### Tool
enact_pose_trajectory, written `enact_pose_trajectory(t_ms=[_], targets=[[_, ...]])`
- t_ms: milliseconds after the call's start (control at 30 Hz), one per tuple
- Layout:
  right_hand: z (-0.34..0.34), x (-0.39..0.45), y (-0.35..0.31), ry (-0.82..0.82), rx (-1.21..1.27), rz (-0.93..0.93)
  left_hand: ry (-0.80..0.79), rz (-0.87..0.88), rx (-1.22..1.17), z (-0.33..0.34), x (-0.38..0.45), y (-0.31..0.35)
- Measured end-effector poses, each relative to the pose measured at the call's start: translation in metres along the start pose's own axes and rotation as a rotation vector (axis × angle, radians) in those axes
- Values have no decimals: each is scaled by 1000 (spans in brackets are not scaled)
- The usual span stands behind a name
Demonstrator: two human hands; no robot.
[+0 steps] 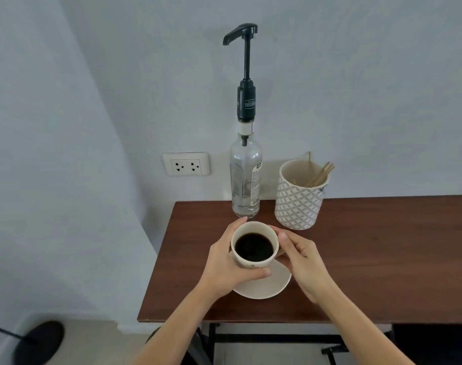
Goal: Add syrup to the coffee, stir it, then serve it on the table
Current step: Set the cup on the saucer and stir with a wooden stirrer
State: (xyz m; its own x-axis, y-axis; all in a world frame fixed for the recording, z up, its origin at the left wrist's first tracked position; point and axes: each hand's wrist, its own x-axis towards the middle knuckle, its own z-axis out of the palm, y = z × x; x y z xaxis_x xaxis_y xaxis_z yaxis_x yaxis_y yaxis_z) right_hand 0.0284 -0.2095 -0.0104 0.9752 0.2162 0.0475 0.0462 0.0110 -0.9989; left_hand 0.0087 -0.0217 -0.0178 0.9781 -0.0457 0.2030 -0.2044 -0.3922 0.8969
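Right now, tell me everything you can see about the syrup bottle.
The tall clear glass syrup bottle stands upright at the back of the brown wooden table, beside the patterned ceramic holder. A black pump with a raised plunger and left-pointing spout tops it. It looks nearly empty. Neither hand touches it.

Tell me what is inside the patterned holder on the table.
The grey-and-white patterned ceramic holder contains thin wooden stir sticks leaning against its right rim, tips poking above it. Its wall hides their lower ends and the bottom, so anything else inside can't be seen.
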Motion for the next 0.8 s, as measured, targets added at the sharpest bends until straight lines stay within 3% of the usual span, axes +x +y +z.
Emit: enact_pose_trajectory(t_ms=[400, 533, 600, 700, 800], targets=[[-4, 3, 11, 10, 1, 28, -37, -15, -3, 7, 6, -13], [-7, 1, 12, 37, -180, -25, -64, -20, -2, 6, 7, -10], [-13, -2, 4, 158, -229, -91, -88, -15, -20, 7, 3, -8], [-37, 6, -29, 502, -174, -168, -62, -30, -53, 10, -5, -9], [-73, 39, -57, 733, -283, -138, -33, -35, -36, 12, -12, -13]])
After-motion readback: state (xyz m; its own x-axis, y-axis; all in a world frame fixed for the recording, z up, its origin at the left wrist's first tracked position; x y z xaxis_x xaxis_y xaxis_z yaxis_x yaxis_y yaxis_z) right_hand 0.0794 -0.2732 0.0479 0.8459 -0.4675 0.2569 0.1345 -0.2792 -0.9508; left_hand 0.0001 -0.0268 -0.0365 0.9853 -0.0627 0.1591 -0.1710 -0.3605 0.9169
